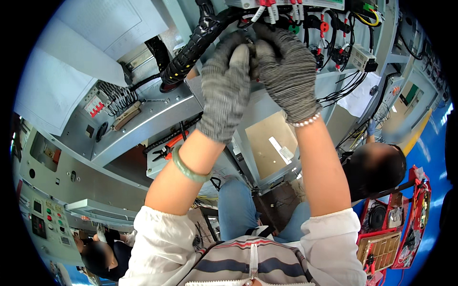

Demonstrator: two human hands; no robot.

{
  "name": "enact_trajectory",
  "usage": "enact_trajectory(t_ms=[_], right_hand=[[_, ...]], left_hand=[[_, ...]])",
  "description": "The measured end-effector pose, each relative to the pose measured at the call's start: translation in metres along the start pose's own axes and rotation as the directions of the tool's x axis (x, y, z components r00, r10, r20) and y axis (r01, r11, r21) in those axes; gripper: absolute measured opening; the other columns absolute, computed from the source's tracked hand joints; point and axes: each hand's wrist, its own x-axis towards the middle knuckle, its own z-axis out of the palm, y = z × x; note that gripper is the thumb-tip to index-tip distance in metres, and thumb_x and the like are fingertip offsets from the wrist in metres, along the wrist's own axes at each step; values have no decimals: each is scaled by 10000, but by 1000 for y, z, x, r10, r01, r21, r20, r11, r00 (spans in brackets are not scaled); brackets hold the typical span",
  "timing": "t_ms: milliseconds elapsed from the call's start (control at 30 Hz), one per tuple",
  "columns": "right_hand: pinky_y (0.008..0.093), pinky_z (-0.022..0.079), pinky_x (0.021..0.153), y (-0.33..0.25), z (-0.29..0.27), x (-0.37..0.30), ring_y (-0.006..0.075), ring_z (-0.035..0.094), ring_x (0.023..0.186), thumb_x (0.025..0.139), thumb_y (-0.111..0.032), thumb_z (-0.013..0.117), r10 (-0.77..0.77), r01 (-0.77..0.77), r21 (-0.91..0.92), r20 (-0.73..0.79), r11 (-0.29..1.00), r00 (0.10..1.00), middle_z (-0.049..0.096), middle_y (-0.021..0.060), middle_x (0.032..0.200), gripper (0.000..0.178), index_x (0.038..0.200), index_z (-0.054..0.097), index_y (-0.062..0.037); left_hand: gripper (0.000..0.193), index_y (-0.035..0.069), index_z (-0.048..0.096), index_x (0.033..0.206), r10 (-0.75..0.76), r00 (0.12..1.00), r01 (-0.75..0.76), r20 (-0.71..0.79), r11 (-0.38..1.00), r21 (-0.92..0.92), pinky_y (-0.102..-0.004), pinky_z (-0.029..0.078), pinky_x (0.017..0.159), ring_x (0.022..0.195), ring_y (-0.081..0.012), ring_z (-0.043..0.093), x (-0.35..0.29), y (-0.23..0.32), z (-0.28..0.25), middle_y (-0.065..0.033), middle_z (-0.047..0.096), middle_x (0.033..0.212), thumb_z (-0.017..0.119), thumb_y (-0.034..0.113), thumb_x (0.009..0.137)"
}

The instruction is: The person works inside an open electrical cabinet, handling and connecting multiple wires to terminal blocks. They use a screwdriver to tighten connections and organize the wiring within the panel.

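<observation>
Print surrounds a black cable bundle (193, 50), yet we can read none of it. Left of the bundle, we see faint lines on white paper sheets (114, 24); to its right, red-and-white wire sleeves (271, 13) carry marks too small for us to decipher. Well below and left of it, we find a control panel (50, 212), the markings by its coloured buttons equally illegible.

The left hand (226, 81) and right hand (289, 76) obscure what lies between them, the upper edge truncates the pale box (315, 4), print on the hanging paper (112, 28) is illegible, and a co-worker's head (381, 164) is blurred.
</observation>
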Motion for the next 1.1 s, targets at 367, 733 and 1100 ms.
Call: enact_trajectory(t_ms=[367, 733, 1100], right_hand=[[309, 550, 710, 5, -42, -5, 206, 698, 761, 894, -151, 646, 109, -112, 32, 94, 993, 990, 713, 138, 893, 207, 1064, 706, -49], [309, 544, 741, -1, -47, -10, 200, 687, 795, 900, -159, 654, 89, -92, 14, 170, 996, 981, 713, 136, 902, 210, 1064, 706, -37], [322, 538, 727, -24, -40, -11, 245, 686, 804, 877, -194, 664, -21, 28, -45, 149, 999, 989, 698, 130, 895, 195, 1009, 712, -58]], left_hand=[[243, 52, 694, 964, -349, 936, 346, -46, 936, -66, -256, 422, 464, 500, -102, 518, 36, -17, 11, -14, 601, 649, 625, 284, 940], [307, 119, 642, 762, -564, 823, 558, 66, 780, -285, -282, 367, 404, 427, -113, 456, 45, -12, 15, 0, 577, 596, 637, 398, 892], [172, 46, 661, 1053, 61, 998, -56, 26, 985, -161, -234, 506, 611, 673, -95, 599, -23, -26, -7, -27, 654, 807, 654, 153, 919]])
